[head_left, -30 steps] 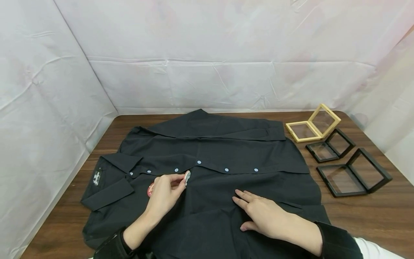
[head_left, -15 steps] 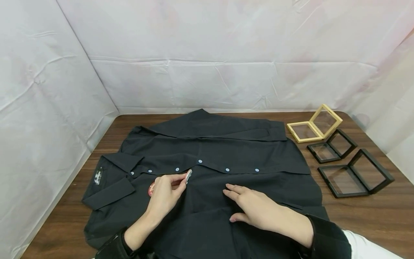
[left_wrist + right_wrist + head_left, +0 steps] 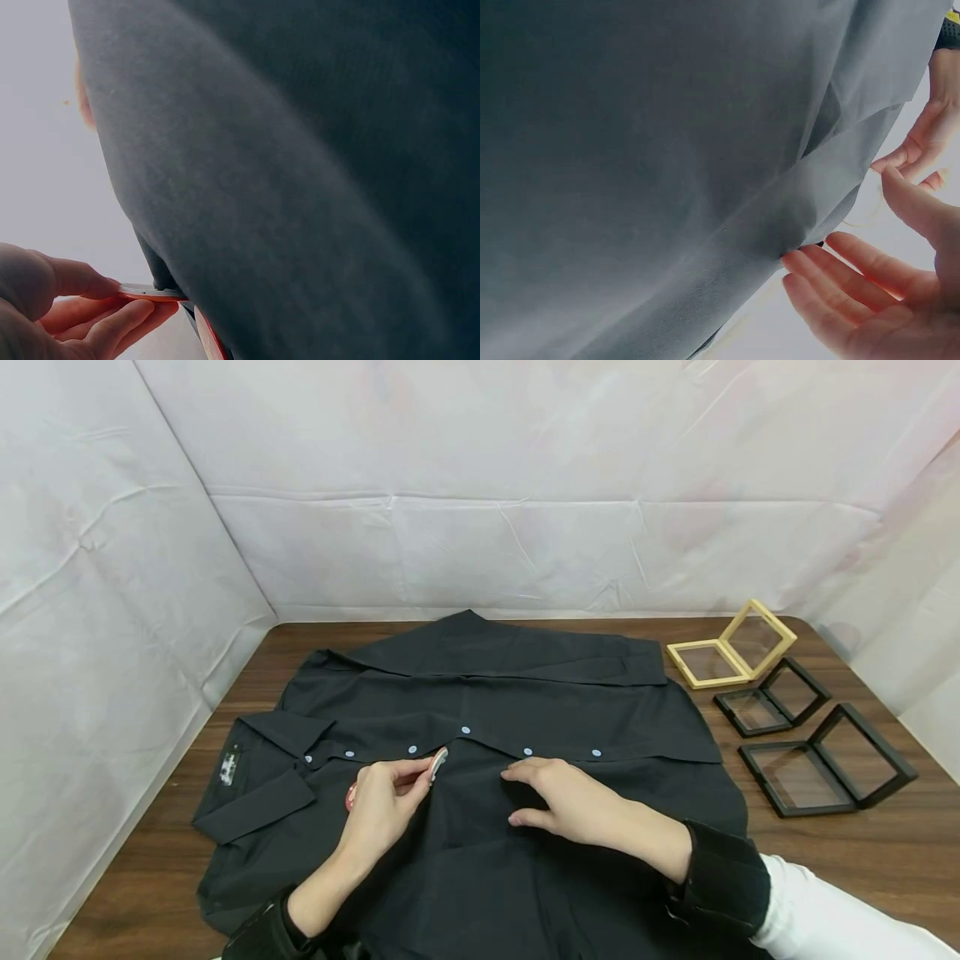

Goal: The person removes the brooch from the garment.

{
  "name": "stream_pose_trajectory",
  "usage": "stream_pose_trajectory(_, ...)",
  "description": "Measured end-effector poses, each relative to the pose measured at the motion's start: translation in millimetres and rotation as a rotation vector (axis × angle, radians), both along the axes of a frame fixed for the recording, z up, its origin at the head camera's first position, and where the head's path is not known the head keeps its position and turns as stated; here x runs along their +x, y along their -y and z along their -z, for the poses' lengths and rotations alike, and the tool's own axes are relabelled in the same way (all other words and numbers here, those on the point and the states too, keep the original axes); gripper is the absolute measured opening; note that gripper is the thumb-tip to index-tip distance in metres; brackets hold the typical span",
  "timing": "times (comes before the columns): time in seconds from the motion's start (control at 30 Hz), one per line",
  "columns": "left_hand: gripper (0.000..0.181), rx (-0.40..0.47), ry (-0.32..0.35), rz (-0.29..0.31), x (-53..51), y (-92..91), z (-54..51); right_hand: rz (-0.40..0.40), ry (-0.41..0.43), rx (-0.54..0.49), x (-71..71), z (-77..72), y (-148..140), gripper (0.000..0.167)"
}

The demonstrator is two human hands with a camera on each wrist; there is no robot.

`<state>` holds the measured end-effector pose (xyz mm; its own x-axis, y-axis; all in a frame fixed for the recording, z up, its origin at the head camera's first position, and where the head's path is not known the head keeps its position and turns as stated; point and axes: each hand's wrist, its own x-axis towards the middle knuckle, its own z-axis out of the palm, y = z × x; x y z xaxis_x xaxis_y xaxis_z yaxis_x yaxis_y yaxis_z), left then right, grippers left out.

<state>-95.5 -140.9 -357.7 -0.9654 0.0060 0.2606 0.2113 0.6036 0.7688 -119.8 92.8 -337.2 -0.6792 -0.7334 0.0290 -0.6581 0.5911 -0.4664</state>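
A dark button-up shirt (image 3: 480, 877) lies spread out with its collar to the left. My left hand (image 3: 380, 810) pinches a round, pale-rimmed badge (image 3: 438, 761) by the shirt's button placket. In the left wrist view the badge (image 3: 150, 293) is seen edge-on between thumb and fingers, beside the cloth. A red round badge (image 3: 350, 796) sits on the shirt, partly hidden behind the left hand. To the right, my right hand (image 3: 566, 800) hovers over or lightly touches the shirt; its fingers (image 3: 847, 281) are loosely extended and hold nothing.
At the table's right side stand three hinged clear-window frames: a yellow one (image 3: 705, 683), a small black one (image 3: 750, 728) and a larger black one (image 3: 813, 812). The brown wooden table (image 3: 862, 860) backs onto a white cloth wall (image 3: 487, 560).
My right hand has moved left and up across the shirt, nearer the left hand. The left hand keeps its pinch on the badge almost in place, with the badge tilted slightly.
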Motion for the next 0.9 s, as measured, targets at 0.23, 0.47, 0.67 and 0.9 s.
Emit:
stream_pose_trajectory(0.23,0.015,0.009,0.007,-0.006,-0.8,0.8,-1.0,-0.005,-0.038,-0.098,-16.2,0.0,13,0.037)
stream_pose_trajectory(0.47,0.015,0.031,0.027,0.001,-1.6,0.2,-1.7,0.024,-0.035,-0.151,-28.9,0.5,27,0.033)
stream_pose_trajectory(0.67,0.015,0.035,0.028,0.0,-2.2,0.3,-1.9,0.037,-0.054,-0.183,-37.9,3.3,37,0.029)
stream_pose_trajectory(0.9,0.015,0.027,0.024,0.001,-2.1,0.7,-3.0,0.072,-0.027,-0.218,-44.0,5.2,46,0.027)
